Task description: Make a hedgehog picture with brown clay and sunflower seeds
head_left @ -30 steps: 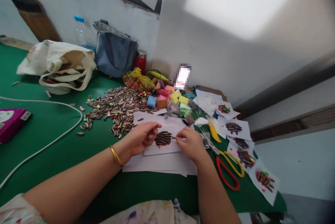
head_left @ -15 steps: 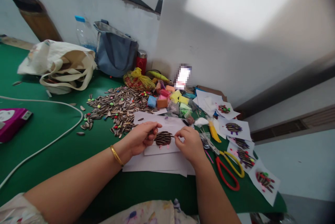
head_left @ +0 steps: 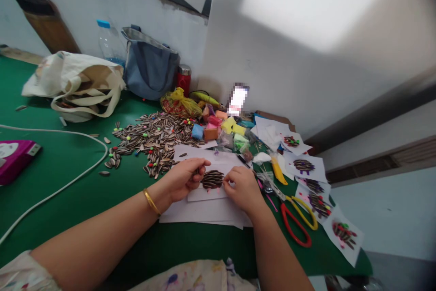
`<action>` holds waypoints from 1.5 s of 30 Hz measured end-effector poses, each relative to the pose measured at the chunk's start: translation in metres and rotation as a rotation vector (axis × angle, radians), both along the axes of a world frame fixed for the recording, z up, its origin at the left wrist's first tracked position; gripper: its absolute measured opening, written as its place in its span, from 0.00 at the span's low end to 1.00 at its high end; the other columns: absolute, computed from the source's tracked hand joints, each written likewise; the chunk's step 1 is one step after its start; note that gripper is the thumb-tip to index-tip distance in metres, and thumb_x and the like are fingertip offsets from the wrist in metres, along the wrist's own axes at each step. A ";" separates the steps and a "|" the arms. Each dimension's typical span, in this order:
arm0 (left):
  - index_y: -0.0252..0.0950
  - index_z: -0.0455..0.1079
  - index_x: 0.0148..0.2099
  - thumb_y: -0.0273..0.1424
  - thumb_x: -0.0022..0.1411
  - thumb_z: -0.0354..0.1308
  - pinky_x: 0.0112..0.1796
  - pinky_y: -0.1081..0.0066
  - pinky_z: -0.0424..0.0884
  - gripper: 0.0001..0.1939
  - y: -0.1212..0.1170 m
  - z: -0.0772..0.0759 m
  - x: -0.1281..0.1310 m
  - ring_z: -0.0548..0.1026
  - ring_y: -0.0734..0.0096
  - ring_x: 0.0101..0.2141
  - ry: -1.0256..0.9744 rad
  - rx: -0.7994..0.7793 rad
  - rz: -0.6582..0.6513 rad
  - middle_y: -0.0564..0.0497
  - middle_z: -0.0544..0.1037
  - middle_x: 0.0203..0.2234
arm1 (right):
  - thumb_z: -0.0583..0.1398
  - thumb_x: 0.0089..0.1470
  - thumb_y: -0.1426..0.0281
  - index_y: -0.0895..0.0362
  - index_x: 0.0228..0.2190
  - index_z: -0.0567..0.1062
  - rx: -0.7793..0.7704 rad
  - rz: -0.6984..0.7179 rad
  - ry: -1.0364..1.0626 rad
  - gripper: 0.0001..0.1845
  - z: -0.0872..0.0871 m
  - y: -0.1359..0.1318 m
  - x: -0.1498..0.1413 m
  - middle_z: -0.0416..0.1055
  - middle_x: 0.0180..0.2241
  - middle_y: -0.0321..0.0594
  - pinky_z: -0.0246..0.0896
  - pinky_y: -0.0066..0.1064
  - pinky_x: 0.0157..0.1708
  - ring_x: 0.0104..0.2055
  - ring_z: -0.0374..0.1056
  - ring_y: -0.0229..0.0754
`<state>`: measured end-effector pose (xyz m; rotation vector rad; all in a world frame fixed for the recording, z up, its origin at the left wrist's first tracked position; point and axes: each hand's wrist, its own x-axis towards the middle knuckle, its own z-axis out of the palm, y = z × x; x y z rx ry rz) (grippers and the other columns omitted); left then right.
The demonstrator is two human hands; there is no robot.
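A hedgehog shape of dark clay stuck with striped sunflower seeds (head_left: 212, 179) lies on a white sheet of paper (head_left: 204, 194), with small pink bits along its lower edge. At its left side is my left hand (head_left: 189, 177), fingers curled closed with thumb and forefinger together; what they hold, if anything, is hidden. My right hand (head_left: 242, 187) pinches at the right edge of the hedgehog, its fingertips on a sunflower seed that they mostly cover. More white sheets (head_left: 200, 211) lie underneath.
Behind my left hand spreads a heap of sunflower seeds (head_left: 160, 134) with coloured beads. Coloured clay blocks (head_left: 211, 134) and a phone (head_left: 237, 99) stand beyond. On the right are scissors (head_left: 296, 223) and finished seed hedgehog cards (head_left: 304, 167). Bags (head_left: 150, 68) line the back.
My right hand has moved slightly left, bringing its fingertips against the hedgehog's right edge. My left hand stays in place.
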<state>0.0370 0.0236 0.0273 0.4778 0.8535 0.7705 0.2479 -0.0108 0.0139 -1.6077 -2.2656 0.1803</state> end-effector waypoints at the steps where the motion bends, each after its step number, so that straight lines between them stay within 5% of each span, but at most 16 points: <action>1: 0.30 0.71 0.40 0.30 0.63 0.57 0.13 0.85 0.45 0.07 0.000 0.000 0.000 0.56 0.88 0.16 -0.003 0.001 0.000 0.56 0.65 0.23 | 0.63 0.51 0.74 0.55 0.24 0.76 0.005 0.003 -0.012 0.06 0.000 0.000 0.000 0.72 0.29 0.38 0.51 0.33 0.38 0.36 0.65 0.41; 11: 0.31 0.71 0.40 0.31 0.60 0.60 0.13 0.85 0.44 0.08 0.000 -0.002 0.000 0.57 0.87 0.16 -0.011 0.004 0.000 0.56 0.65 0.23 | 0.62 0.55 0.73 0.55 0.26 0.77 0.078 0.008 -0.216 0.06 0.003 -0.005 -0.009 0.72 0.31 0.40 0.46 0.37 0.37 0.37 0.63 0.44; 27: 0.32 0.71 0.38 0.34 0.56 0.63 0.15 0.83 0.43 0.10 0.005 -0.001 -0.004 0.56 0.86 0.16 0.083 0.109 0.000 0.57 0.64 0.22 | 0.61 0.57 0.73 0.54 0.29 0.78 0.064 0.021 -0.203 0.06 0.003 -0.006 -0.005 0.73 0.31 0.40 0.47 0.37 0.38 0.38 0.63 0.44; 33: 0.35 0.69 0.34 0.38 0.54 0.63 0.17 0.77 0.45 0.11 0.038 0.004 -0.040 0.52 0.81 0.15 0.464 0.418 0.165 0.60 0.58 0.16 | 0.59 0.57 0.72 0.55 0.26 0.78 0.153 -0.058 -0.057 0.09 0.004 -0.006 -0.001 0.72 0.30 0.40 0.50 0.36 0.39 0.37 0.65 0.44; 35: 0.36 0.71 0.33 0.39 0.55 0.61 0.21 0.75 0.52 0.10 0.049 0.004 -0.055 0.59 0.77 0.19 0.752 0.589 0.204 0.56 0.65 0.18 | 0.58 0.57 0.73 0.55 0.26 0.77 0.171 -0.079 -0.017 0.10 0.004 -0.005 -0.001 0.72 0.29 0.40 0.50 0.36 0.39 0.37 0.65 0.44; 40: 0.41 0.75 0.35 0.37 0.57 0.58 0.27 0.69 0.55 0.08 0.057 0.002 -0.070 0.70 0.64 0.28 1.487 0.859 -0.073 0.49 0.76 0.27 | 0.58 0.57 0.73 0.55 0.26 0.76 0.191 -0.099 0.038 0.10 0.004 -0.003 -0.002 0.71 0.29 0.40 0.52 0.36 0.40 0.37 0.65 0.44; 45: 0.41 0.74 0.34 0.37 0.58 0.57 0.28 0.68 0.56 0.08 0.055 0.003 -0.074 0.73 0.58 0.30 1.700 0.835 -0.238 0.45 0.79 0.31 | 0.58 0.58 0.73 0.55 0.27 0.77 0.192 -0.108 0.042 0.10 0.002 -0.003 -0.004 0.72 0.30 0.41 0.52 0.36 0.41 0.37 0.65 0.44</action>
